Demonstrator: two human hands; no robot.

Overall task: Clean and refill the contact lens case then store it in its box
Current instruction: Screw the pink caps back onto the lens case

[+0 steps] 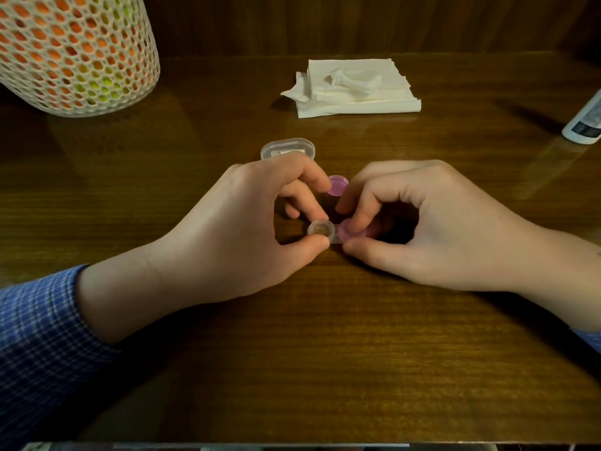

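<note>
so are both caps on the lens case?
No. The left well of the lens case is uncovered, and one pink cap lies loose on the table.

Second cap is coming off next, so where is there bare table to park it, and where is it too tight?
Bare wood lies near the table edge, below both wrists, and between the mesh basket and the tissue stack. Another patch sits between the tissues and the bottle. Crowded: around the lens case, where the left hand, right hand, loose pink cap and clear box cluster.
</note>
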